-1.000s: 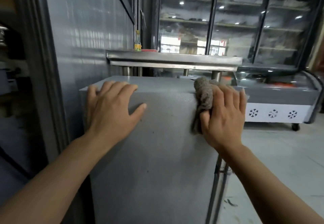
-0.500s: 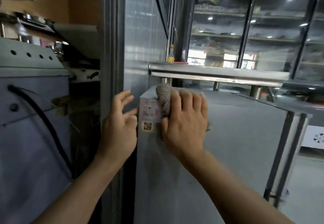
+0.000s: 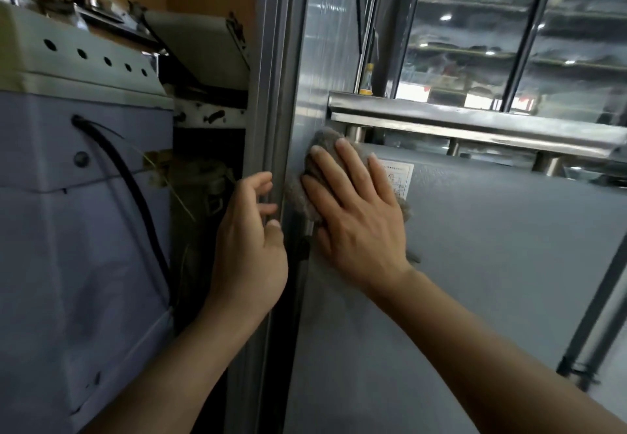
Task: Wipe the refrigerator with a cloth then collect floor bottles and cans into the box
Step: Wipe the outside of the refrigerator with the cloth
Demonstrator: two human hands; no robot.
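A grey refrigerator (image 3: 492,264) fills the right half of the head view, with a white label (image 3: 402,177) near its upper left corner. My right hand (image 3: 356,216) lies flat with straight fingers on a brownish-grey cloth (image 3: 305,196), pressing it against the refrigerator's left edge. The cloth bulges out above and left of my fingers. My left hand (image 3: 251,243) hovers beside the grey vertical post (image 3: 274,128) just left of the refrigerator, fingers loosely curled, holding nothing. No bottles, cans or box are in view.
A steel shelf (image 3: 475,124) runs above the refrigerator, with a yellow-labelled bottle (image 3: 368,80) standing behind it. Glass-door display coolers (image 3: 509,43) stand at the back right. On the left is a pale blue machine (image 3: 84,230) with a black cable (image 3: 135,196).
My right hand slid the cloth from the refrigerator's right edge across to its upper left edge. My left hand left the refrigerator top and now hovers by the post. The camera view turned left.
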